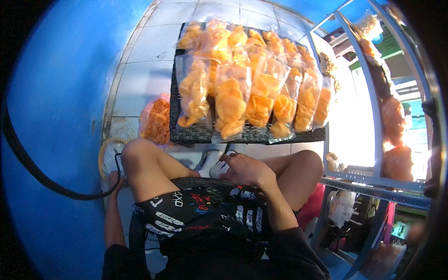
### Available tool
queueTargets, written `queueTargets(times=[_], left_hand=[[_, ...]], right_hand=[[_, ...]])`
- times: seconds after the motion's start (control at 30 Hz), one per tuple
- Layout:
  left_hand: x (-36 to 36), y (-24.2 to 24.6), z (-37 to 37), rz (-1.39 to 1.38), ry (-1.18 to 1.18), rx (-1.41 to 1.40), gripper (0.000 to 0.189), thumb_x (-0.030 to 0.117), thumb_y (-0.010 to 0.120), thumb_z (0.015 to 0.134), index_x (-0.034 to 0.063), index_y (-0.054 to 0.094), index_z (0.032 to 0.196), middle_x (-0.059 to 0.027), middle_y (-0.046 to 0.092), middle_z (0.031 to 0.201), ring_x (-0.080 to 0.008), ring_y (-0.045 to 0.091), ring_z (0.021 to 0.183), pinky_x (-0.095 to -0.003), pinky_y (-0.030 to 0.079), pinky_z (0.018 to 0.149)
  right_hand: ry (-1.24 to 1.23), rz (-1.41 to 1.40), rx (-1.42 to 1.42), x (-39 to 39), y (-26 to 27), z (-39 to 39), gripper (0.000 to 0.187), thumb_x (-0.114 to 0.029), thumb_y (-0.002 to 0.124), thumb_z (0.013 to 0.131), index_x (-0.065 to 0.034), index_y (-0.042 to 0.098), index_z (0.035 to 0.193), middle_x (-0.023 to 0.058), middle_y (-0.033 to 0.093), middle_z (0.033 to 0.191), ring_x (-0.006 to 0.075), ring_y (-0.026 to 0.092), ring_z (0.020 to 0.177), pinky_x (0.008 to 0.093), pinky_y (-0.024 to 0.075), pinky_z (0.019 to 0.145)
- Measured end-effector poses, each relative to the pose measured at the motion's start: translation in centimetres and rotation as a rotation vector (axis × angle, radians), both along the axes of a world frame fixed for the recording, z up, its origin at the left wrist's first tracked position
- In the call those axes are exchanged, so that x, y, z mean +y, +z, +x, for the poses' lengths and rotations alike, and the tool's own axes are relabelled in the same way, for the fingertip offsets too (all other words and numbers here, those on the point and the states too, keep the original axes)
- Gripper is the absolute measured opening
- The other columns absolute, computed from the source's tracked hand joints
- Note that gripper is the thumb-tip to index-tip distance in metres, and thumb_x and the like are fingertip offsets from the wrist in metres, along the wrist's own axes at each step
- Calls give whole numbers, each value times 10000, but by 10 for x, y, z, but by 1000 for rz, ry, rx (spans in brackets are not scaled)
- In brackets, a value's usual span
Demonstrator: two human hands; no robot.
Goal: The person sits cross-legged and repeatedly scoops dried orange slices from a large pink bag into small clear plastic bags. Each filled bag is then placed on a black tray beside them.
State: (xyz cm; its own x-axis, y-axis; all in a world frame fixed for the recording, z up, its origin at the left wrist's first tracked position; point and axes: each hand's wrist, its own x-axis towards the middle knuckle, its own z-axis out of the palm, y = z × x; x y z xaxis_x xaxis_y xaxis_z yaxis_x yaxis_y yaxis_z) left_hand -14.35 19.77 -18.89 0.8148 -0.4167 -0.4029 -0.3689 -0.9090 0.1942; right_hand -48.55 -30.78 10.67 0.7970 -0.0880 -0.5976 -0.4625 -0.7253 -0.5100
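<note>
My left hand [115, 182] hangs low beside my left knee, near a round basket [101, 159] with clear plastic in it; the knee and a black cable partly cover the hand, so its grasp does not show. Over my lap, between my thighs, rests my right hand [243, 169], bent at the wrist, its fingers partly hidden; whether it holds anything cannot be told. In front of me stands a black woven table [185, 137], covered in clear plastic bags of orange chips [229, 105] lying in rows. A larger bag of darker orange chips [157, 120] sits on the tiled floor at the table's left.
A blue wall [66, 105] rises at the left, with a thick black cable [42, 178] curving across it. At the right is a metal-framed rack [364, 73] with more bagged snacks [397, 119]. A blurred person's head [416, 232] shows at the lower right.
</note>
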Motion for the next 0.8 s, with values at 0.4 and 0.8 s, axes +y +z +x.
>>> queueTargets(times=[0.4,0.8], left_hand=[[-5,0,10,261,34,23,718,678,610,850,-18,766,925,-236,730,855,-412,703,893,-479,557,873],[-25,-2,6,119,314,-245,469,437,760,860,-31,730,847,-188,730,830,-242,729,839,-397,558,782]], right_hand=[[-43,12,-139,-4,28,-13,546,-367,702,922,4,576,1301,256,686,1158,406,661,1111,483,519,974],[-231,553,-751,-111,83,-154,393,-356,703,973,4,677,1128,123,742,1026,193,708,971,347,537,860]])
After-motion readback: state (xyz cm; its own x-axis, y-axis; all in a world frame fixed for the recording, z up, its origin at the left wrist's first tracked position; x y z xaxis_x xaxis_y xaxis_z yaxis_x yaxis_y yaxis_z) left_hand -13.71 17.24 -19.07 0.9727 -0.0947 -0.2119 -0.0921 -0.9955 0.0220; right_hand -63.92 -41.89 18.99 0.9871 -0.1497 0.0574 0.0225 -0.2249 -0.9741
